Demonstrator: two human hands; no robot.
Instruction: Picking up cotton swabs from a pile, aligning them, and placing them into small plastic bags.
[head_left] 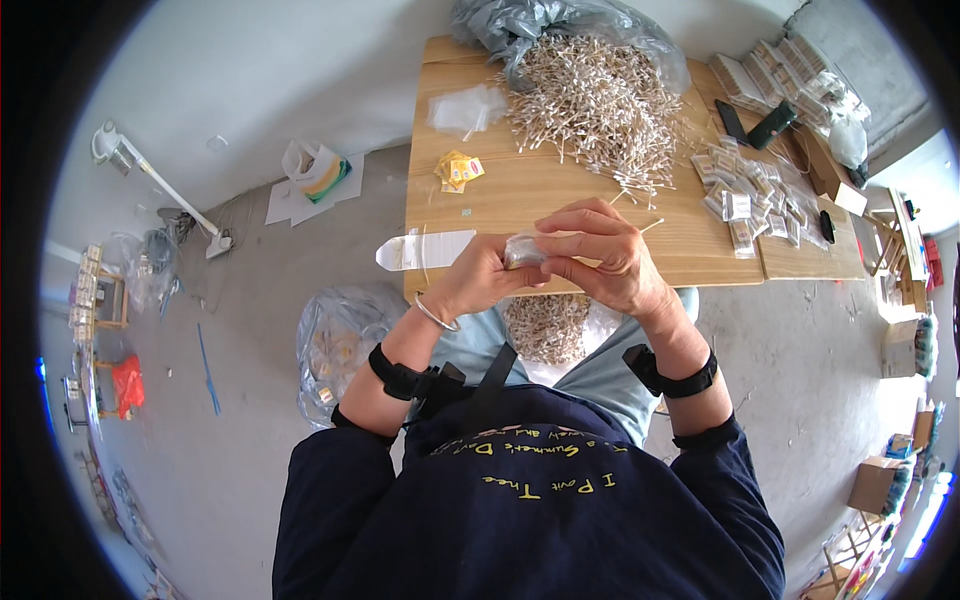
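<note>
Above the table's near edge, my left hand (472,273) and my right hand (608,258) come together on a small clear plastic bag (522,250). My left fingers pinch one side of it, while the right thumb and fingertips close on the other; its contents are hard to make out. A big heap of cotton swabs (600,105) spreads beyond my hands, with a few loose ones near my right fingers. Below, more cotton swabs (547,328) lie in a pale bag on my lap. A white paper strip (430,251) rests beside my left hand.
Yellow cards (460,170) and empty clear bags (467,108) lie at the table's left. Filled small packets (755,195) pile up at right, near a black phone (731,122) and a dark cylinder (772,125). A large plastic bag (345,345) stands on the floor at left.
</note>
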